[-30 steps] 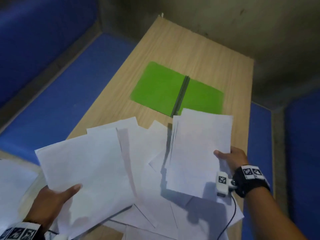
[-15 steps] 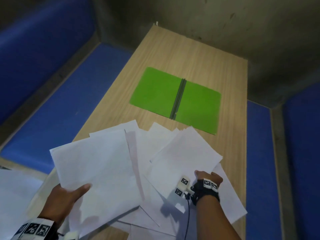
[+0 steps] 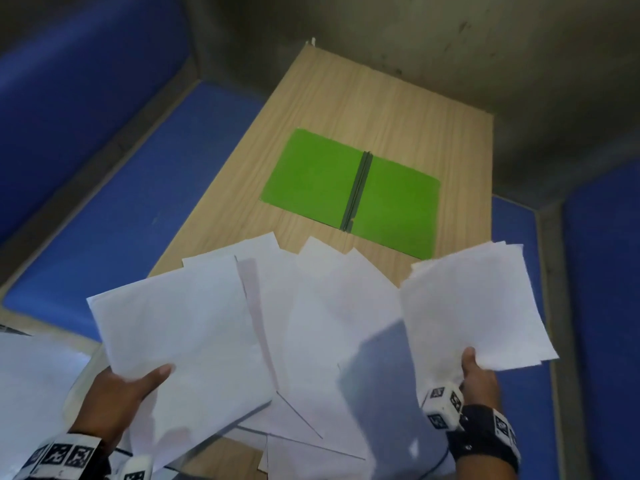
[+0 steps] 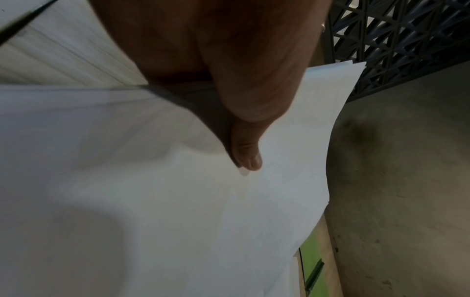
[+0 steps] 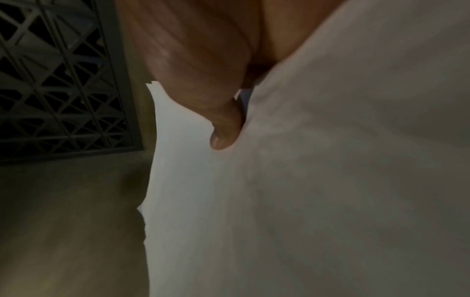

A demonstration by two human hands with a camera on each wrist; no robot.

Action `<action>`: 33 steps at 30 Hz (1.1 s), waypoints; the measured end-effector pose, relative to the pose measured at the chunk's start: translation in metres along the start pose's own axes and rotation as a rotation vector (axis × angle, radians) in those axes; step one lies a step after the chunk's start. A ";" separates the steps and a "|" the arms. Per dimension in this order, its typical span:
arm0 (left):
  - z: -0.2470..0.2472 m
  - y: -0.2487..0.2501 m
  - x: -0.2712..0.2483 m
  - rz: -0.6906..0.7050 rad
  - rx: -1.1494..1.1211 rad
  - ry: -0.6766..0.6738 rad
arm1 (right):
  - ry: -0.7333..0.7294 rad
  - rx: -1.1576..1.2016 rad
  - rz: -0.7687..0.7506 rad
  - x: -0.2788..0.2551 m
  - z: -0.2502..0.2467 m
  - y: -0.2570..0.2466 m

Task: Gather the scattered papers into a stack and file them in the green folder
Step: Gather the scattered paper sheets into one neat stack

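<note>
The green folder point(image 3: 349, 192) lies open and flat on the far half of the wooden table point(image 3: 363, 109). Several white sheets point(image 3: 325, 327) lie fanned over the table's near end. My left hand point(image 3: 128, 389) grips a batch of sheets point(image 3: 180, 337) at the lower left, thumb point(image 4: 248, 154) on top. My right hand point(image 3: 476, 374) holds another small bundle of papers point(image 3: 474, 306) raised at the right, thumb point(image 5: 223, 132) pressed on its near edge. The fingers under both bundles are hidden. A strip of the folder point(image 4: 314, 267) shows past the paper in the left wrist view.
Blue padded benches point(image 3: 114, 188) run along both long sides of the table, with another blue bench point(image 3: 602, 306) at the right. A grey wall point(image 3: 450, 46) closes the far end. More white paper point(image 3: 31, 386) lies at the lower left. A dark lattice panel point(image 5: 58, 80) shows in both wrist views.
My right hand went down onto the spread sheets, then rose to the right holding a bundle. The left hand kept its batch at the lower left.
</note>
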State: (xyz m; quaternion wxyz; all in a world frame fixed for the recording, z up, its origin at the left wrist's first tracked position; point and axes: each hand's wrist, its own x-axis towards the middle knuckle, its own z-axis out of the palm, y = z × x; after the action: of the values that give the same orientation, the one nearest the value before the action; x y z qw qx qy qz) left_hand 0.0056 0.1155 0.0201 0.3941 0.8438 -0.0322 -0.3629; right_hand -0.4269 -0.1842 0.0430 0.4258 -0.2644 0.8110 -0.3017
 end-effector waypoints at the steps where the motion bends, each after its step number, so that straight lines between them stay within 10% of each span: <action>1: -0.001 -0.001 0.001 0.005 0.009 0.004 | -0.045 -0.001 0.015 -0.009 -0.001 -0.003; 9: -0.001 -0.005 0.008 0.012 0.064 0.028 | -0.451 -0.224 -0.251 -0.074 0.074 0.032; 16: -0.008 -0.007 0.014 -0.003 0.163 0.029 | -0.794 -1.044 -0.738 -0.024 0.053 -0.039; 20: -0.008 -0.010 0.009 -0.021 0.141 0.044 | -0.815 -1.610 -0.950 0.012 0.039 -0.055; 27: -0.004 -0.009 -0.001 -0.023 0.094 0.037 | -0.807 -1.795 -1.349 0.033 0.071 -0.015; 33: -0.003 -0.007 -0.006 -0.033 0.024 -0.004 | -0.734 -1.870 -1.227 0.024 0.091 -0.009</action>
State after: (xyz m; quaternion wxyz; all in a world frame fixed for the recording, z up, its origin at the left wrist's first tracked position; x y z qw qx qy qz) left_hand 0.0020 0.1240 0.0203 0.3777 0.8482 -0.0234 -0.3706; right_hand -0.3601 -0.2304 -0.0050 0.0575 -0.8911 0.2825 0.3505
